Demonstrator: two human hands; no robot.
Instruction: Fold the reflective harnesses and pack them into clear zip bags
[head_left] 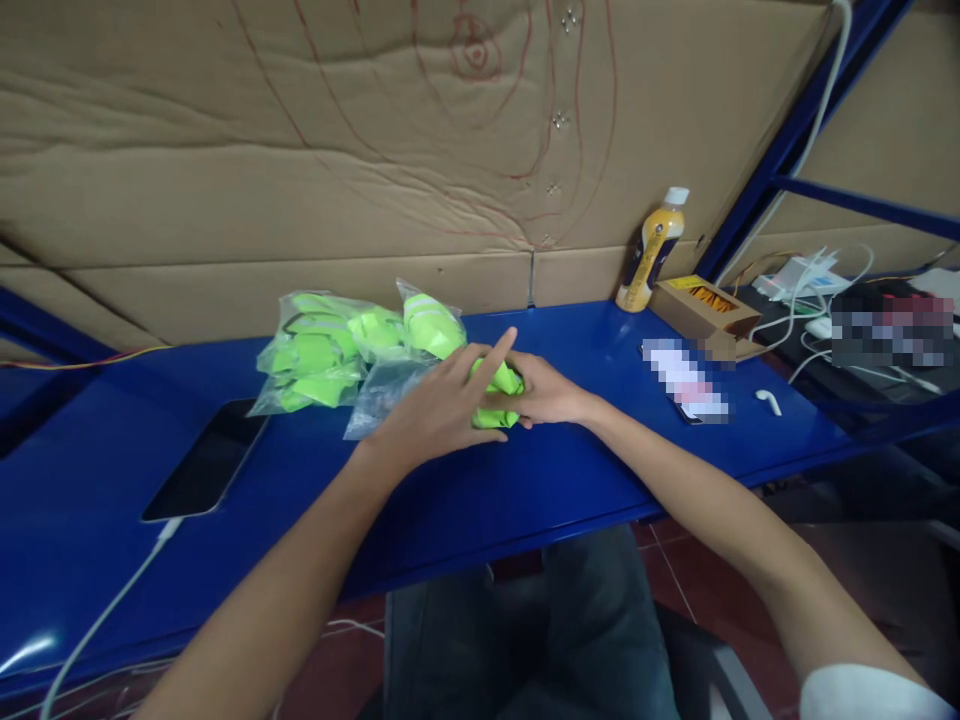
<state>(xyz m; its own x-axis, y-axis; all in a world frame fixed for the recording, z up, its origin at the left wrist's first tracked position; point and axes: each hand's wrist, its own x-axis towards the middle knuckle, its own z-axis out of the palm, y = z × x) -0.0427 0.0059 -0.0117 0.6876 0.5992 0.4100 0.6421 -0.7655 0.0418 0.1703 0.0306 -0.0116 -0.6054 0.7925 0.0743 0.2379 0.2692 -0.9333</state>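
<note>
— What do we have nearest to us?

— Our knees under the edge of the blue tabletop [525, 500], and our two forearms reaching out over it. On the left, a dark phone [206, 462] lies flat with a white cable [112, 610] plugged into its near end.

— And our hands?

— They meet at the middle of the tabletop. Our left hand [435, 405] lies over a folded bright green cloth [501, 385], forefinger stretched out straight, the other fingers curled down onto it. Our right hand [544, 392] has its fingers clenched on the same cloth from the right side. The cloth rests on the tabletop between both hands.

— What lies just past them?

— An empty-looking clear bag [379, 395] touching our left hand, then a heap of bagged green cloths [337, 345] behind it. To the right, a white earbud [769, 402] sits near the tabletop edge.

— And farthest back?

— A small open cardboard box [701, 305], a bottle [651, 255] of yellow drink standing upright beside it, white chargers and wires [806, 285] on the far right, and a wall of cardboard [300, 150] marked with red lines.
</note>
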